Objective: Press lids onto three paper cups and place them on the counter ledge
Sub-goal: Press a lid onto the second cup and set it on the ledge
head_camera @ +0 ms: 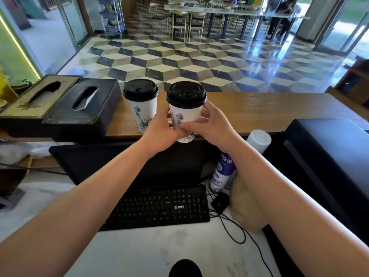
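Observation:
A white paper cup (184,112) with ink drawings and a black lid is held upright at the near edge of the wooden counter ledge (259,108). My left hand (161,130) and my right hand (211,126) wrap its lower half from both sides; its base shows below my fingers, in front of the ledge's edge. A second lidded cup (140,102) of the same kind stands on the ledge just to the left, apart from my hands. No third cup is in view.
Two black tissue boxes (75,108) sit on the ledge at the left. Below are a black monitor (123,160), a keyboard (159,208), a spray can (221,170), a brown paper bag (245,206) and a black machine (327,156) at the right.

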{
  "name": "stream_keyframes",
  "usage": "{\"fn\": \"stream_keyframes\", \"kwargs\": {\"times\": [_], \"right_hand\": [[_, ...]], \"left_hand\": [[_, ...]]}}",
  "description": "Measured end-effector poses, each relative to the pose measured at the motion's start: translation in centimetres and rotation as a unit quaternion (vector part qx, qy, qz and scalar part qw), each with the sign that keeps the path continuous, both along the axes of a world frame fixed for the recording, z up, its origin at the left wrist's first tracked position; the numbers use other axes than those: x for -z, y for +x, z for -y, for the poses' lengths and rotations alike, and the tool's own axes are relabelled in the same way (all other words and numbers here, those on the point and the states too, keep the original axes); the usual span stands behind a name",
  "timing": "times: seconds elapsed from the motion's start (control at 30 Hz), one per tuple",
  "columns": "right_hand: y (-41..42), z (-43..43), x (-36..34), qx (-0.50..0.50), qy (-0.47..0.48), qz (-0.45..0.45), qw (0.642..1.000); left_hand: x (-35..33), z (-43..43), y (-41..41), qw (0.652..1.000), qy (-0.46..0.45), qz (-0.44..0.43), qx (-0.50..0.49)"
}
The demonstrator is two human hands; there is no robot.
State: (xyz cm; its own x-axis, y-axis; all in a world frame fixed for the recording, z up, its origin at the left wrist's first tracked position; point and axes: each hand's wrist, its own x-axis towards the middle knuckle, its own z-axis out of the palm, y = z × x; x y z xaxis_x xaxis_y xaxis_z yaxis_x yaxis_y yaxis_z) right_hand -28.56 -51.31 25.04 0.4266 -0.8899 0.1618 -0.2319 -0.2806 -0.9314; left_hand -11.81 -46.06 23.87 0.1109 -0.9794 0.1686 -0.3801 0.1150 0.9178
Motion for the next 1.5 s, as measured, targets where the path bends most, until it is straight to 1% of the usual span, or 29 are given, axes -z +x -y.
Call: {"fn": "stream_keyframes", "kwargs": {"times": [0.2, 0.37, 0.53, 0.8, 0.93, 1.03, 1.17, 1.23, 1.3, 1.4, 1.5], "right_hand": [[-0.2, 4.0, 0.9, 0.003, 0.006, 0.006, 1.000], [-0.4, 6.2, 2.1, 0.009, 0.015, 0.005, 1.000], [-0.3, 7.1, 3.1, 0.009, 0.023, 0.002, 1.000], [0.1, 6.7, 4.1, 0.014, 0.021, 0.006, 1.000], [0.2, 6.0, 4.3, 0.036, 0.031, -0.007, 0.999], [0.1, 4.7, 4.0, 0.066, 0.053, -0.018, 0.996], [-0.3, 1.3, 2.8, 0.160, 0.065, -0.027, 0.985], [-0.7, -0.8, 2.4, 0.193, 0.055, -0.028, 0.979], [-1.2, -3.5, 1.9, 0.197, 0.047, -0.036, 0.979], [-1.9, -7.7, 1.7, 0.169, 0.022, -0.064, 0.983], [-2.5, -12.4, 2.4, 0.135, 0.006, -0.122, 0.983]], "left_hand": [[0.9, 3.7, -0.8, 1.000, -0.002, -0.013, -0.020], [1.9, 5.6, -1.0, 1.000, 0.017, -0.012, -0.021], [2.6, 6.4, -1.0, 0.999, 0.036, -0.017, -0.018], [3.0, 6.0, -1.0, 0.999, 0.029, -0.021, -0.018], [2.9, 5.3, -1.1, 0.998, 0.027, -0.014, -0.057], [3.0, 4.2, -1.0, 0.994, 0.033, 0.022, -0.098], [2.4, 1.7, -1.2, 0.990, 0.055, 0.047, -0.121], [1.8, 0.0, -1.6, 0.992, 0.051, 0.062, -0.101], [1.1, -2.3, -1.8, 0.993, 0.043, 0.092, -0.065], [0.5, -6.0, -1.5, 0.990, 0.034, 0.133, -0.017], [0.8, -10.5, -1.1, 0.983, 0.031, 0.174, 0.040]]}}
